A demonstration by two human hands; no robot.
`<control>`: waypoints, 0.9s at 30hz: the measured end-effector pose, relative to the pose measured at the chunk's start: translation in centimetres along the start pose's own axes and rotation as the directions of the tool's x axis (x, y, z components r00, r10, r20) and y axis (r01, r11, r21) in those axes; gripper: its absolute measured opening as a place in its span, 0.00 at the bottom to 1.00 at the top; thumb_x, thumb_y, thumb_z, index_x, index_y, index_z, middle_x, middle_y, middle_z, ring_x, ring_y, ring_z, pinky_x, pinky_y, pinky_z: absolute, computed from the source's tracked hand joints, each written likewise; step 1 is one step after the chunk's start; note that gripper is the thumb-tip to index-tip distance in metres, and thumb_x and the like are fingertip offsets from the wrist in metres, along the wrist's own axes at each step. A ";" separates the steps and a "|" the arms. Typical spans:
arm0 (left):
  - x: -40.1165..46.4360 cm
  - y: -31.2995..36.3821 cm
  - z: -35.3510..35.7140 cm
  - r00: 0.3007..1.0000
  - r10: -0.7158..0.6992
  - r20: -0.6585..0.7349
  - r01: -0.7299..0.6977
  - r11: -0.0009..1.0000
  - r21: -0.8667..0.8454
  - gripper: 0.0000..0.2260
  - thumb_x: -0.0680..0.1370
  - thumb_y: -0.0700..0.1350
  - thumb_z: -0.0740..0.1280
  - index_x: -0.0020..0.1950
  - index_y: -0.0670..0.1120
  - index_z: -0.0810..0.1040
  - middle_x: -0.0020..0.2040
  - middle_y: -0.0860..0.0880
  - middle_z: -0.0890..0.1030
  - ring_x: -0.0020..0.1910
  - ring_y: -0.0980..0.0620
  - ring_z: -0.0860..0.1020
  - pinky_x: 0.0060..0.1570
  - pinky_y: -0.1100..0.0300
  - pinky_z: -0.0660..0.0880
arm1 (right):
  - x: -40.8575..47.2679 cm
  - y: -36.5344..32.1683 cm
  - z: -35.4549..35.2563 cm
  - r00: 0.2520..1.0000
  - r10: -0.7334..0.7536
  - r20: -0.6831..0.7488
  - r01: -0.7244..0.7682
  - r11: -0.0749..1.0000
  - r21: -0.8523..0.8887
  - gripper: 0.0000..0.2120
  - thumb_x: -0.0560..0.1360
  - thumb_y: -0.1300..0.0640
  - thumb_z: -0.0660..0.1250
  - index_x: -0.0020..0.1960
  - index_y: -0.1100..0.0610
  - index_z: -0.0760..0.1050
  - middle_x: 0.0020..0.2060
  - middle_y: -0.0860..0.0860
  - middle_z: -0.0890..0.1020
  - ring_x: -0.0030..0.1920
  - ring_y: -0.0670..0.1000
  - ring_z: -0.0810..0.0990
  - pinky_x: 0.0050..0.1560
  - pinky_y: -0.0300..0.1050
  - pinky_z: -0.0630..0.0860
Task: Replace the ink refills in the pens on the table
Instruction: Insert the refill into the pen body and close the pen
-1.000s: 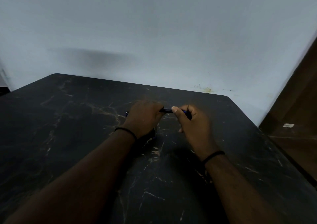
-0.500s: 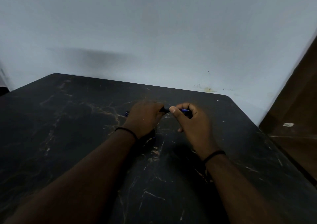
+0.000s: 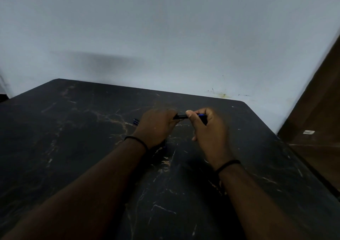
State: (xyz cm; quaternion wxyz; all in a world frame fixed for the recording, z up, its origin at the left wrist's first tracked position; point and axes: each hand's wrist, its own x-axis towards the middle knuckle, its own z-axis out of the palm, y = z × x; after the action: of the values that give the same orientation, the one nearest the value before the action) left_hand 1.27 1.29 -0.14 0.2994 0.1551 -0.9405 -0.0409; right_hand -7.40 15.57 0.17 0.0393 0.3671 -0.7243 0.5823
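Both hands hold one dark pen [image 3: 181, 116] level above the black marble table [image 3: 73, 129]. My left hand [image 3: 156, 127] grips its left part, and a blue end [image 3: 136, 121] sticks out past the knuckles. My right hand [image 3: 208, 129] pinches the right part between thumb and fingers, where a blue section [image 3: 201, 115] shows. Most of the pen is hidden inside the two fists. Dark items lie on the table under my left wrist [image 3: 161, 147], too dim to make out.
A pale wall [image 3: 165, 37] rises directly behind the table's far edge. A brown wooden panel [image 3: 316, 120] stands to the right, beyond the table's rounded corner. Each wrist carries a thin black band.
My right thumb has slid a little to the left along the pen, and the fingers have shifted on it. The left hand has stayed in place.
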 end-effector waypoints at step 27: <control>-0.3 2.0 0.0 0.932 -0.300 -0.202 0.068 0.695 -0.716 0.24 0.76 0.68 0.61 0.28 0.53 0.72 0.24 0.53 0.70 0.25 0.58 0.67 0.27 0.54 0.66 | 0.8 2.6 1.8 0.949 -0.289 0.122 0.308 0.933 -0.185 0.11 0.78 0.40 0.57 0.55 0.41 0.74 0.33 0.42 0.80 0.35 0.41 0.79 0.38 0.46 0.77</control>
State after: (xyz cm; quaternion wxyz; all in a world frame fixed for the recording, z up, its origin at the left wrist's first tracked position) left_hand 0.93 3.31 0.06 0.4706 0.1295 -0.7766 -0.3984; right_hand -8.79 13.73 -2.15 0.1305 0.4938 -0.7163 0.4754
